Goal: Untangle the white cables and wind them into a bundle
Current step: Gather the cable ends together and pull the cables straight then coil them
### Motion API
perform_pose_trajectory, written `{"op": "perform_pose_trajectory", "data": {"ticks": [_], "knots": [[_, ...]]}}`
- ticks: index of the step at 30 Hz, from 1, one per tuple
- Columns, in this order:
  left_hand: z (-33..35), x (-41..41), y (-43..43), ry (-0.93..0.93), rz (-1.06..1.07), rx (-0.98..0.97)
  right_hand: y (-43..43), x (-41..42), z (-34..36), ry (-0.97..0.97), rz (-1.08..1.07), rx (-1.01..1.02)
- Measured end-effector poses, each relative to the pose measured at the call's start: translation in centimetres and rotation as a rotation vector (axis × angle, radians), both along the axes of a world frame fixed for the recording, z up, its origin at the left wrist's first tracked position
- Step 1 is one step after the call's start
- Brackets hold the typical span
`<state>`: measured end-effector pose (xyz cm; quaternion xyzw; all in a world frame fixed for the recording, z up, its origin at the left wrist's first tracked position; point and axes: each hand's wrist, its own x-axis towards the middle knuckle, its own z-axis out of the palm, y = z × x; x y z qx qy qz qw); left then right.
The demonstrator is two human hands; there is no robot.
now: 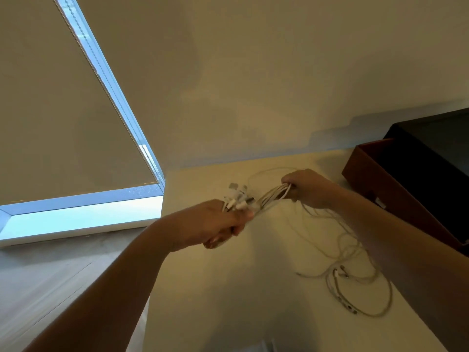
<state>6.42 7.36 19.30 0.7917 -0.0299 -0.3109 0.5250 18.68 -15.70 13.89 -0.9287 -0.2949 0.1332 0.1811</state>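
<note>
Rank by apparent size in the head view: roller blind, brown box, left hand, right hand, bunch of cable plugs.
1. roller blind
2. brown box
3. left hand and right hand, too alike to rank
4. bunch of cable plugs

Cool daylight leaks round the drawn beige roller blind (63,110), brightest on the white window sill (83,219). Elsewhere the light is dim and warm. A brown open box (380,179) casts a soft bluish shadow on the cream wall (253,72). Wide-angle distortion slants straight lines; detail is soft.
</note>
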Motion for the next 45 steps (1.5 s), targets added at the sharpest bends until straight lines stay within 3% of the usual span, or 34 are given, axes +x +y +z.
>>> {"op": "perform_pose_trajectory", "data": {"ticks": [3, 8, 14, 20, 25, 31, 34, 38, 45], "knots": [[-1.5, 0.0, -0.9, 0.025, -0.097, 0.2, 0.5, 0.6, 1.3, -0.001, 0.013, -0.021], [-3.7, -0.1, -1.4, 0.034, -0.068, 0.295, 1.1, 0.5, 3.6, -0.032, 0.038, 0.021], [-4.6, -0.3, -1.9, 0.061, 0.055, 0.226, 0.9, 0.1, 5.8, 0.278, 0.005, 0.122], [-5.3, -0.4, -3.8, -0.013, -0.118, 0.352, 2.7, -0.5, 7.0, 0.09, 0.021, 0.092], [-6.5, 1.3, -3.4, 0.16, 0.207, 0.035, 4.3, -3.3, 8.2, -0.016, 0.109, 0.037], [-6.6, 2.4, -1.6, 0.355, 0.509, -0.528, 3.8, -5.1, 6.7, 0.112, 0.02, 0.066], [-5.7, 2.7, -0.8, 0.366, 0.539, -0.738, 3.7, -6.0, 5.8, 0.215, -0.02, 0.111], [-4.9, 3.4, -0.6, 0.317, 0.677, -0.822, 4.1, -7.5, 4.4, 0.278, -0.06, 0.225], [-4.7, 4.5, -1.9, 0.14, 0.973, -0.694, 5.2, -10.8, 0.7, 0.084, -0.031, 0.245]]}}
